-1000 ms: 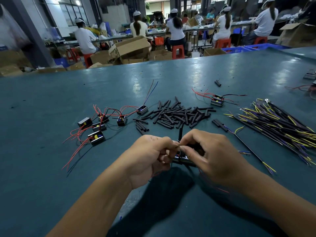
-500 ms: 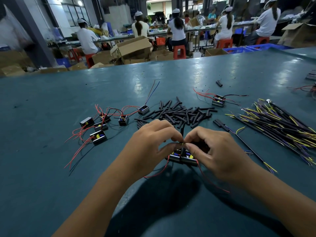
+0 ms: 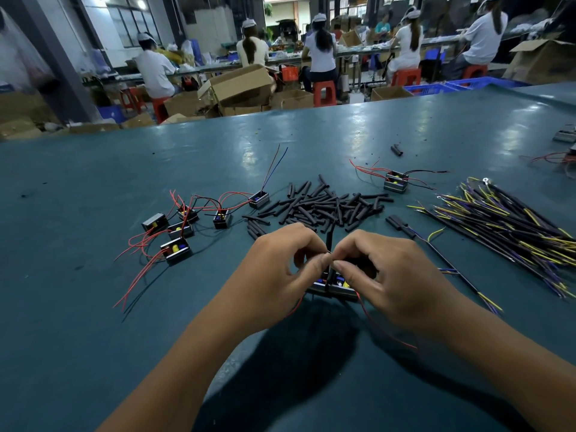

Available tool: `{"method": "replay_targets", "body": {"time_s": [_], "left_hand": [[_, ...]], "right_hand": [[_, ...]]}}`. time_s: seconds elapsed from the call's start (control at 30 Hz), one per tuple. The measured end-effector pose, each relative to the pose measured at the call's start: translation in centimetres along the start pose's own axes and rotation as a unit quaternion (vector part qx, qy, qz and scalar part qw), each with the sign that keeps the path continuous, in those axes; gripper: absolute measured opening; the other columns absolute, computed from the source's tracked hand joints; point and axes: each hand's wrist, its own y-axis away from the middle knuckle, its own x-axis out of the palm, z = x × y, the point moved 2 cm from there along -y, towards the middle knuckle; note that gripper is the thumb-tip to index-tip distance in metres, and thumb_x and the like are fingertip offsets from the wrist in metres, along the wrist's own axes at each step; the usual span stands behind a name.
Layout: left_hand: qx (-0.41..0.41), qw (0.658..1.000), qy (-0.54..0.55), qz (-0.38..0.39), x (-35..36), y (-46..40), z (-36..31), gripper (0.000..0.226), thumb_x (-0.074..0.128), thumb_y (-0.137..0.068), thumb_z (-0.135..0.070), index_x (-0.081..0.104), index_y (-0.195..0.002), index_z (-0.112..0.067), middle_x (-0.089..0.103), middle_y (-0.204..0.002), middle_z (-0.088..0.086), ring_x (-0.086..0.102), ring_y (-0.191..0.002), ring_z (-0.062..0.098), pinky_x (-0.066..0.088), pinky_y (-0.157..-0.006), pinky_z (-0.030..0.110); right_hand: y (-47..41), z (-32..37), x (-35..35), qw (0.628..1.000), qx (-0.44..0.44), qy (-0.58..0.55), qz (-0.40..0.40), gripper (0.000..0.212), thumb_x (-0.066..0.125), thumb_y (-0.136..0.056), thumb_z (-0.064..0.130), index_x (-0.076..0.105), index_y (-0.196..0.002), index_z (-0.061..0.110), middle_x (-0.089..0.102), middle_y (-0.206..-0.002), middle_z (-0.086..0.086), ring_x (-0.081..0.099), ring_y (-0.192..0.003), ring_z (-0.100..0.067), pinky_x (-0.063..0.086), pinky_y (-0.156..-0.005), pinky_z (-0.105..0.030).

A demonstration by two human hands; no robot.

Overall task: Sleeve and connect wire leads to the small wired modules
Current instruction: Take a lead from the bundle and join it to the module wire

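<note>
My left hand (image 3: 280, 272) and my right hand (image 3: 392, 282) meet fingertip to fingertip over a small wired module (image 3: 332, 286) resting on the teal table (image 3: 93, 322). Both pinch a thin wire lead where a black sleeve (image 3: 329, 241) stands upright between them. Red leads trail from the module under my right wrist. Behind my hands lies a pile of black sleeves (image 3: 324, 207). Several modules with red leads (image 3: 180, 232) lie to the left. A bundle of sleeved yellow and purple wires (image 3: 511, 226) lies at the right.
One more module (image 3: 396, 180) with red and black leads sits behind the sleeve pile. Two loose sleeves on a wire (image 3: 400, 224) lie right of my hands. Other modules sit at the far right edge (image 3: 565, 137). Seated workers and cardboard boxes fill the background.
My hands lowered the module from the air onto the table and moved slightly away from me. The pinch on the lead stayed in place.
</note>
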Motion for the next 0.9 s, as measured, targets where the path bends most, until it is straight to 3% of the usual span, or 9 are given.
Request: {"method": "replay_targets", "body": {"time_s": [0.1, 0.23, 0.3, 0.4, 0.43, 0.5, 0.6, 0.67, 0.9], "left_hand": [[-0.163, 0.968, 0.188, 0.018, 0.5, 0.0, 0.4, 0.020, 0.066, -0.094, -0.010, 0.069, -0.075, -0.012, 0.056, -0.062, -0.006, 0.044, -0.055, 0.003, 0.035, -0.054, 0.014], [-0.337, 0.841, 0.419, 0.057, 1.5, 0.1, 0.6, 0.021, 0.058, -0.090, -0.006, 0.066, -0.071, -0.010, 0.048, -0.063, 0.004, 0.037, -0.054, 0.011, 0.030, -0.052, 0.021], [-0.358, 0.821, 0.440, 0.065, 1.8, 0.2, 0.7, 0.016, 0.058, -0.090, -0.008, 0.063, -0.075, -0.008, 0.047, -0.066, 0.006, 0.035, -0.053, 0.012, 0.029, -0.051, 0.022], [-0.258, 0.919, 0.297, 0.035, 1.0, 0.1, 0.9, 0.021, 0.066, -0.092, -0.012, 0.065, -0.071, -0.014, 0.051, -0.060, -0.002, 0.039, -0.051, 0.011, 0.031, -0.050, 0.020], [-0.189, 0.959, 0.208, 0.020, 0.3, 0.1, 1.0, 0.017, 0.070, -0.091, -0.014, 0.066, -0.075, -0.018, 0.054, -0.061, -0.010, 0.042, -0.052, 0.007, 0.034, -0.051, 0.017], [-0.047, 0.998, 0.039, 0.000, -0.8, 0.0, 0.8, 0.013, 0.077, -0.086, -0.016, 0.068, -0.091, -0.023, 0.059, -0.077, -0.015, 0.048, -0.062, 0.005, 0.037, -0.060, 0.012], [0.072, 0.994, -0.082, -0.013, -1.1, -0.1, 0.9, 0.020, 0.080, -0.084, -0.023, 0.071, -0.102, -0.017, 0.060, -0.098, -0.007, 0.053, -0.084, 0.010, 0.045, -0.074, 0.023], [0.110, 0.986, -0.123, -0.034, -0.8, -0.1, 0.7, 0.019, 0.077, -0.085, -0.026, 0.074, -0.098, -0.012, 0.063, -0.098, 0.000, 0.058, -0.089, 0.018, 0.050, -0.077, 0.036], [0.204, 0.950, -0.225, -0.075, -0.4, -0.2, 0.5, 0.021, 0.062, -0.097, -0.026, 0.075, -0.091, -0.012, 0.066, -0.091, 0.004, 0.058, -0.076, 0.027, 0.049, -0.067, 0.042]], "right_hand": [[0.0, 0.3, 0.0, 1.000, -0.010, 0.016, 0.000, 0.008, 0.063, -0.089, 0.025, 0.067, -0.092, 0.018, 0.058, -0.075, 0.019, 0.047, -0.066, 0.002, 0.036, -0.062, -0.013], [0.0, 0.4, 0.1, 0.999, -0.021, 0.025, 0.002, 0.008, 0.064, -0.089, 0.025, 0.067, -0.092, 0.018, 0.064, -0.077, 0.015, 0.045, -0.066, 0.003, 0.037, -0.061, -0.015], [0.0, 0.4, 0.1, 1.000, -0.018, 0.018, 0.005, 0.008, 0.063, -0.090, 0.025, 0.066, -0.092, 0.018, 0.063, -0.077, 0.016, 0.045, -0.067, 0.004, 0.036, -0.062, -0.012], [-0.1, 0.0, 0.0, 1.000, -0.008, 0.006, 0.002, 0.008, 0.063, -0.090, 0.027, 0.066, -0.092, 0.019, 0.056, -0.075, 0.021, 0.045, -0.065, 0.006, 0.035, -0.062, -0.010], [-0.1, -0.1, -0.1, 1.000, -0.004, 0.000, 0.001, 0.008, 0.063, -0.090, 0.027, 0.065, -0.092, 0.020, 0.054, -0.074, 0.023, 0.046, -0.064, 0.008, 0.035, -0.062, -0.010], [-0.1, -0.2, -0.1, 1.000, 0.004, -0.014, 0.002, 0.008, 0.062, -0.091, 0.029, 0.065, -0.092, 0.021, 0.053, -0.073, 0.025, 0.048, -0.065, 0.010, 0.037, -0.062, -0.010], [-0.1, -0.2, -0.1, 1.000, 0.005, -0.018, 0.009, 0.010, 0.060, -0.092, 0.029, 0.064, -0.094, 0.021, 0.054, -0.074, 0.024, 0.049, -0.065, 0.009, 0.037, -0.062, -0.011], [-0.1, -0.2, -0.1, 1.000, 0.003, -0.019, 0.015, 0.009, 0.059, -0.092, 0.028, 0.064, -0.094, 0.021, 0.053, -0.074, 0.026, 0.049, -0.066, 0.009, 0.036, -0.063, -0.010], [-0.1, 0.0, -0.3, 1.000, 0.005, -0.020, 0.019, 0.008, 0.059, -0.091, 0.028, 0.064, -0.094, 0.021, 0.058, -0.075, 0.020, 0.051, -0.066, -0.002, 0.041, -0.062, -0.018]]}}
